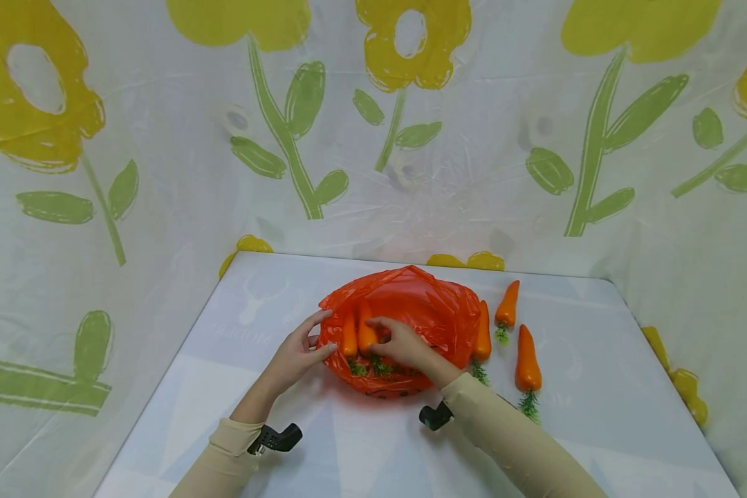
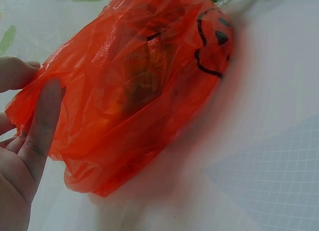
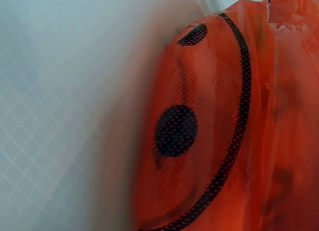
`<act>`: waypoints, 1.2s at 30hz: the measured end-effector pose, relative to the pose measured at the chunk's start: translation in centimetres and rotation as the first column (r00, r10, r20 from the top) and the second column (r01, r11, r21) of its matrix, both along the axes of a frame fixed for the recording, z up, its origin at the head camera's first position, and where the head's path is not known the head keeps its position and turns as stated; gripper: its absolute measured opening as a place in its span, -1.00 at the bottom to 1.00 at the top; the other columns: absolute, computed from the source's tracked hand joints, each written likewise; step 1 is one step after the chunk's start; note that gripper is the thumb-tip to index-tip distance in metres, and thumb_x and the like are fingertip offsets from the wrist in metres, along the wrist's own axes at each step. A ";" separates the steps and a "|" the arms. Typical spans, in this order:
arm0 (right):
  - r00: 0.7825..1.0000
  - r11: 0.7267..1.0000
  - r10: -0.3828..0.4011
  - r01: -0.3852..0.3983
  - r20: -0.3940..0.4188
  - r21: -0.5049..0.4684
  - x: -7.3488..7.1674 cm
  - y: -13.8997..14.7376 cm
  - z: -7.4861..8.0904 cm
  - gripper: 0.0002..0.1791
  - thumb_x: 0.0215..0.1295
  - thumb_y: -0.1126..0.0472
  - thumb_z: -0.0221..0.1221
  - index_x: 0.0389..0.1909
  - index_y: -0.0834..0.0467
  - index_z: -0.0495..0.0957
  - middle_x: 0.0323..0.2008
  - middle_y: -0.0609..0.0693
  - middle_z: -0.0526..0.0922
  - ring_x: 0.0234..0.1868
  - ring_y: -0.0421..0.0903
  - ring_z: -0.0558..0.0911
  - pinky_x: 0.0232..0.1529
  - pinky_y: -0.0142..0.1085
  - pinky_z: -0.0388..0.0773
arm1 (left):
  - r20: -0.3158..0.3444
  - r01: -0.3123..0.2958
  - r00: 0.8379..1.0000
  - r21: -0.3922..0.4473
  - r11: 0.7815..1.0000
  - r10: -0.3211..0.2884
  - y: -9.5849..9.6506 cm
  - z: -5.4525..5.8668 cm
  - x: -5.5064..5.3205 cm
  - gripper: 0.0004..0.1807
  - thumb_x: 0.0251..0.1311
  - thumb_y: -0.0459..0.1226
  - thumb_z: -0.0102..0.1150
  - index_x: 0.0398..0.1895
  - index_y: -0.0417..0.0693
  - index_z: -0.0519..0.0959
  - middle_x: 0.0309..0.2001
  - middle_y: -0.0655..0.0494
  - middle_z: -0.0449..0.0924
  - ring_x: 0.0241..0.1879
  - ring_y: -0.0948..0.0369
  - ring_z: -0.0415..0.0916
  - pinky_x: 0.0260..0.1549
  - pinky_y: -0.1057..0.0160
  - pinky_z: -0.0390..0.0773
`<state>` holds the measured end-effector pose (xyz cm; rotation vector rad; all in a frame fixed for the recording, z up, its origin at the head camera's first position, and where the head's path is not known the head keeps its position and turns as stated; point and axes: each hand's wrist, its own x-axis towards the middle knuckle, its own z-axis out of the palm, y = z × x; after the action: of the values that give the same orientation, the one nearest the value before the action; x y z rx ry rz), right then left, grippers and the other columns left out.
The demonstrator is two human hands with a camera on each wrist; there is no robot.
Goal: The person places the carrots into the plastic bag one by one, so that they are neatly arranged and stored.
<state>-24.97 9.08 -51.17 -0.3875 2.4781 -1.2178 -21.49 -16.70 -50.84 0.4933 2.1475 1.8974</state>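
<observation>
A red plastic bag (image 1: 404, 297) lies on the table with its mouth spread open and black dots and curved lines on its side. My left hand (image 1: 295, 356) holds the bag's left rim, thumb on the near side, as the left wrist view shows. Inside, an orange carrot (image 1: 349, 335) with a green leafy top lies against that side. Reaching in from the right, my right hand (image 1: 404, 344) grips a second carrot (image 1: 365, 332) beside it with curled fingers. The right wrist view shows only the bag's dotted side (image 3: 199, 141) and the table, not the hand.
A carrot (image 1: 483, 335) lies along the bag's right side. Two more carrots, one farther back (image 1: 508, 304) and one nearer (image 1: 527, 363), lie to the right on the white table (image 1: 373, 456). A flower-patterned curtain (image 1: 473, 173) hangs behind and at the sides.
</observation>
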 end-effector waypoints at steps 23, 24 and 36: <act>0.999 0.999 -0.011 0.012 0.035 -0.042 0.3 0.4 -0.3 -0.42 0.38 0.08 0.32 0.40 -0.07 0.44 0.29 0.05 0.51 0.16 0.09 0.57 0.06 -0.05 0.66 | 0.010 -0.006 1.000 -0.031 1.000 0.007 0.0 0.1 0.1 -0.24 0.37 -0.27 0.29 0.56 -0.03 0.17 0.37 -0.30 0.35 0.03 -0.03 0.61 -0.12 0.25 0.70; 1.000 0.999 -0.008 0.009 0.029 -0.040 0.3 0.5 -0.2 -0.41 0.37 0.08 0.33 0.39 -0.07 0.44 0.28 0.05 0.52 0.16 0.08 0.57 0.07 -0.04 0.66 | 0.009 -0.007 1.000 -0.032 0.999 0.007 0.0 0.1 0.0 -0.24 0.36 -0.27 0.29 0.56 -0.02 0.18 0.37 -0.30 0.36 0.02 -0.03 0.61 -0.12 0.25 0.70; 0.999 0.999 -0.020 0.019 -0.025 -0.046 0.6 1.5 0.1 -0.44 0.38 0.09 0.32 0.37 -0.03 0.47 0.19 0.04 0.58 0.11 0.04 0.59 0.10 -0.04 0.64 | 0.004 -0.002 1.000 -0.032 0.999 0.002 0.0 0.2 0.0 -0.24 0.37 -0.27 0.28 0.56 -0.03 0.17 0.36 -0.29 0.36 0.02 -0.02 0.61 -0.11 0.23 0.70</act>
<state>-24.38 10.61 -51.08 -0.3942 2.4844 -1.2874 -21.46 -16.69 -50.59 0.4808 2.1734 1.8605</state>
